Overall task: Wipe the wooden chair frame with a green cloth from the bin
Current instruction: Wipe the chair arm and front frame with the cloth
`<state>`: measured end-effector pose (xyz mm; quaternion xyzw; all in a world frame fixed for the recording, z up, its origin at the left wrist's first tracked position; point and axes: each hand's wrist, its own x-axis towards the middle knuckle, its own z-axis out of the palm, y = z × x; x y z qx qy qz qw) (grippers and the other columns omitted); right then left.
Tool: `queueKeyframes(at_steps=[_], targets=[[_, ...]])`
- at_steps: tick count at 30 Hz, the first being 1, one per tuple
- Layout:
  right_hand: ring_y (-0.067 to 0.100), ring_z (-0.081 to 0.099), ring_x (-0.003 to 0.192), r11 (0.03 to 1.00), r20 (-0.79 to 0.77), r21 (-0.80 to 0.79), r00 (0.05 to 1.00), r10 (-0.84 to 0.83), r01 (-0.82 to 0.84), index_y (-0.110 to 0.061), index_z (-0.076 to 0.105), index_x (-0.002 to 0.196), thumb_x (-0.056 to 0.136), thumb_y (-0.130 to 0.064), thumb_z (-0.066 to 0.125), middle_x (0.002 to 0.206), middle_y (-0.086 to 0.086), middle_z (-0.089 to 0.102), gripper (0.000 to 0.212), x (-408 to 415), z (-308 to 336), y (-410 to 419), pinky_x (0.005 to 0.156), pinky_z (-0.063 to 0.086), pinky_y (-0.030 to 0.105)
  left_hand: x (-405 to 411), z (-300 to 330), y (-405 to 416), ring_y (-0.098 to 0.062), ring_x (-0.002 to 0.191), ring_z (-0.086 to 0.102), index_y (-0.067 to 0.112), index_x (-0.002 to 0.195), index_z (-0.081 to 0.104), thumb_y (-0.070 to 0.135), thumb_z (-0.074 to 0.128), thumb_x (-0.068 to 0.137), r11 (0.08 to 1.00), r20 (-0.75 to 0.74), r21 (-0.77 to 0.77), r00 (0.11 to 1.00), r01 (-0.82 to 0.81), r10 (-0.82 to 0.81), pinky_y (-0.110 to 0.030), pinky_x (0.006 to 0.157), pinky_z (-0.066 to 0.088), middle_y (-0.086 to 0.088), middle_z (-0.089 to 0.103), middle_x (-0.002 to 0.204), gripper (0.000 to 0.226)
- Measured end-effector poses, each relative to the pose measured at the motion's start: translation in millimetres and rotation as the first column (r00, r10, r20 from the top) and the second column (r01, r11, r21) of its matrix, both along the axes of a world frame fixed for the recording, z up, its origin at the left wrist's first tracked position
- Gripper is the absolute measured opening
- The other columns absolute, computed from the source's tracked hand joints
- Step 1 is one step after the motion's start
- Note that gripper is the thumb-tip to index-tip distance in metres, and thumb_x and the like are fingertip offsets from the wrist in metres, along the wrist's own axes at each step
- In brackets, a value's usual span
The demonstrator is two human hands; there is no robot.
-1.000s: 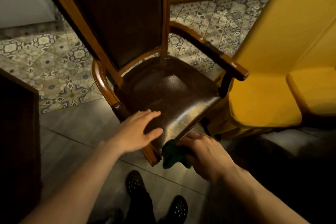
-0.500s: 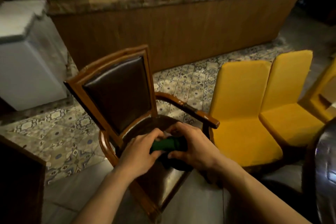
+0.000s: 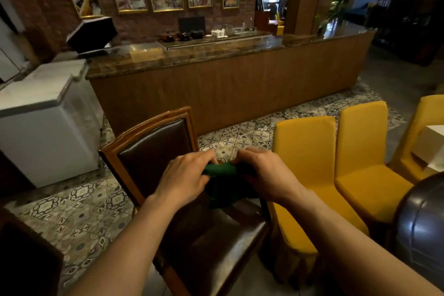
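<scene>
**Both hands on the cloth above the chair seat**

I see my left hand (image 3: 185, 180) and right hand (image 3: 266, 175) side by side over the dark leather seat of the brown wooden armchair (image 3: 149, 137). Both sets of fingers are curled closed around the dark green cloth (image 3: 219, 170), which is bunched between them and hangs a little below, clear of the seat. Just right of the armchair stand yellow fabric-covered chairs (image 3: 305, 151). Beyond the armchair runs the long wood-panelled bar surface (image 3: 228, 84).

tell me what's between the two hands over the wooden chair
In the head view, a bunched green cloth spans the gap, gripped by the left hand and right hand.
</scene>
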<state>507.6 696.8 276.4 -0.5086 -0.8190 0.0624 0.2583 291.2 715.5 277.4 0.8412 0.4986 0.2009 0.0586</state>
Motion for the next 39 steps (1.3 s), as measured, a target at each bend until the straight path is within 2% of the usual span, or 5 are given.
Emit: queueKeyframes(at_steps=[12,19,27,33,39], targets=[[0.024,0.063,0.088,0.980,0.009,0.159,0.993,-0.121,0.118,-0.025,0.060,0.104,0.082,-0.012,0.070,0.102,-0.001,0.065,0.027,58,62,-4,0.068,0.053,0.041,60,65,9,-0.019,0.090,0.062,0.035,0.092,0.046,0.012,0.067,0.086,0.990,-0.007,0.133,0.999,0.051,-0.051,-0.044,0.073,0.053,0.014,0.062,0.093,0.031],[0.024,0.062,0.089,0.977,0.017,0.171,0.991,-0.135,0.130,-0.022,0.062,0.102,0.083,-0.010,0.069,0.101,0.000,0.065,0.024,68,65,39,0.070,0.053,0.042,72,61,59,-0.018,0.090,0.062,0.035,0.092,0.049,0.013,0.069,0.086,0.984,0.033,0.164,0.997,0.066,-0.073,-0.042,0.070,0.051,0.014,0.063,0.094,0.030],[0.023,0.059,0.082,0.989,0.088,0.071,0.987,-0.137,0.131,-0.024,0.059,0.098,0.081,-0.010,0.070,0.097,-0.003,0.062,0.024,78,1,162,0.062,0.047,0.036,82,-21,180,-0.010,0.088,0.061,0.036,0.092,0.049,0.011,0.073,0.082,0.995,0.091,0.098,0.995,0.037,-0.046,-0.033,0.067,0.043,0.018,0.062,0.093,0.037],[0.022,0.060,0.087,0.983,0.144,-0.138,0.984,-0.102,0.122,-0.025,0.057,0.102,0.084,-0.014,0.068,0.102,-0.004,0.059,0.024,77,-80,284,0.068,0.052,0.041,83,-113,290,-0.010,0.088,0.062,0.037,0.093,0.048,0.010,0.078,0.078,0.996,0.107,-0.084,0.994,0.019,-0.010,-0.025,0.068,0.038,0.015,0.065,0.095,0.043],[0.022,0.060,0.088,0.935,0.128,-0.342,0.990,-0.052,0.094,-0.030,0.052,0.100,0.081,-0.018,0.069,0.103,-0.007,0.057,0.028,76,-167,361,0.066,0.043,0.033,86,-200,350,-0.015,0.098,0.063,0.033,0.104,0.051,0.010,0.077,0.078,0.973,0.087,-0.228,0.994,-0.045,0.067,-0.031,0.077,0.049,0.011,0.067,0.105,0.043]])
